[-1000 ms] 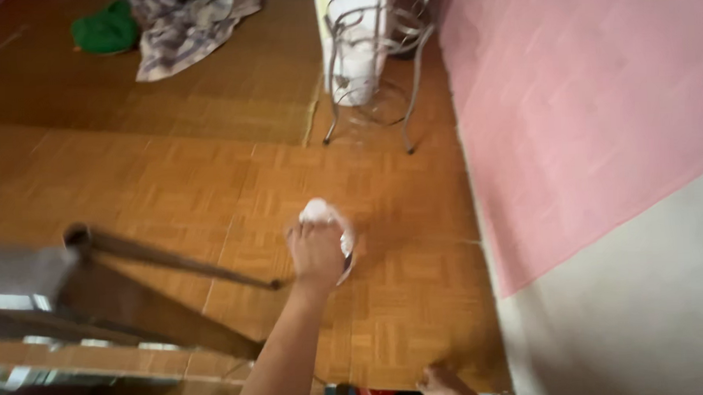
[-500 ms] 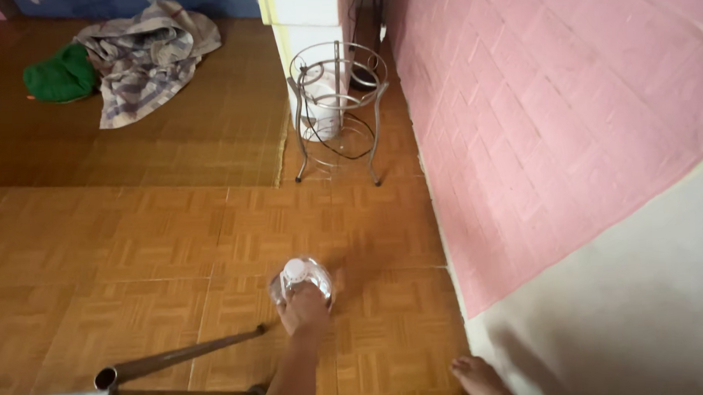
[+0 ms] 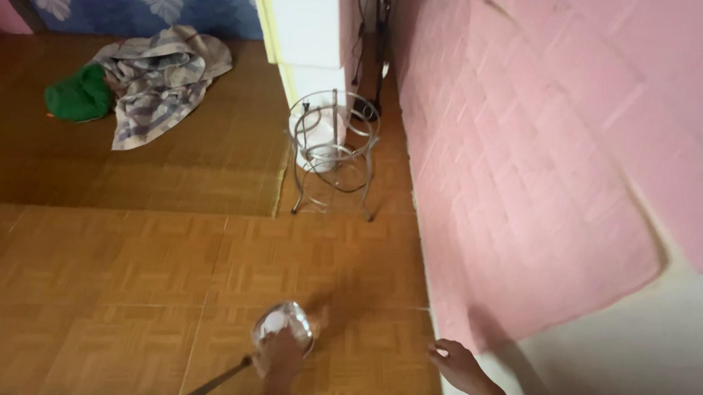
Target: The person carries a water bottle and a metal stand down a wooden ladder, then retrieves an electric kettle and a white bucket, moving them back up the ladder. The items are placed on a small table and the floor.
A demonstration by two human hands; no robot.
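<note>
My left hand (image 3: pixel 281 354) grips a clear plastic jug (image 3: pixel 284 323) with a white cap from above, holding it low over the wooden parquet floor (image 3: pixel 137 291). My right hand (image 3: pixel 460 366) is at the bottom right, its fingers apart and holding nothing, close to the foot of the pink brick-pattern wall (image 3: pixel 538 175). Farther ahead an empty round metal wire stand (image 3: pixel 333 155) rests on the floor beside a white pillar (image 3: pixel 307 35).
A thin dark rod (image 3: pixel 206 389) slants in from the bottom edge just left of the jug. A crumpled checked cloth (image 3: pixel 160 79) and a green bundle (image 3: pixel 79 94) lie on a woven mat (image 3: pixel 171 173) at the back left. Cables hang behind the pillar.
The view has tipped up and drawn back, so the jug and my left hand sit lower in the picture. The table edge at the left has dropped out of sight. My right hand now shows by the wall.
</note>
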